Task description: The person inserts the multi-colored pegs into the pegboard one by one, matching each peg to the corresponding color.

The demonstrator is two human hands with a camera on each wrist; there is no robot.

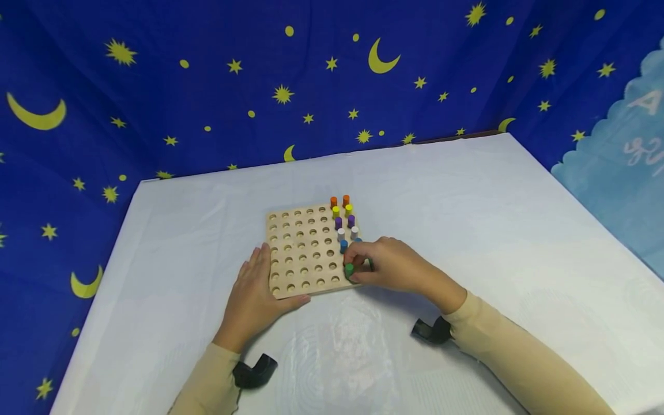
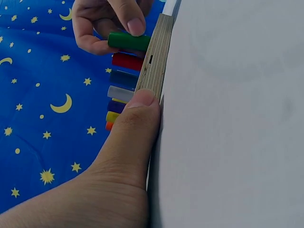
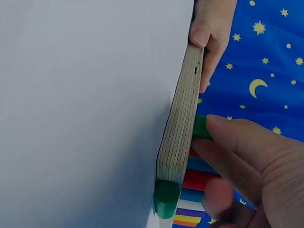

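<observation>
A wooden pegboard (image 1: 302,251) with rows of round holes lies on the table. My right hand (image 1: 391,265) is over its near right corner, thumb and finger pinching a green peg (image 1: 350,271) that stands upright at the front row. In the right wrist view a second green peg (image 3: 166,199) shows by the board's near corner. Against the board's left side rests my left hand (image 1: 254,294), fingers extended, its thumb (image 2: 137,118) along the front edge. Behind the right hand, a red peg (image 2: 127,61) and a blue peg (image 1: 344,246) stand in the board.
Pairs of orange (image 1: 334,202), yellow (image 1: 336,211), purple (image 1: 339,223) and white pegs (image 1: 340,234) fill the far part of the right two columns. The white-covered table (image 1: 467,196) extends around the board. A blue curtain (image 1: 207,98) with stars and moons hangs behind.
</observation>
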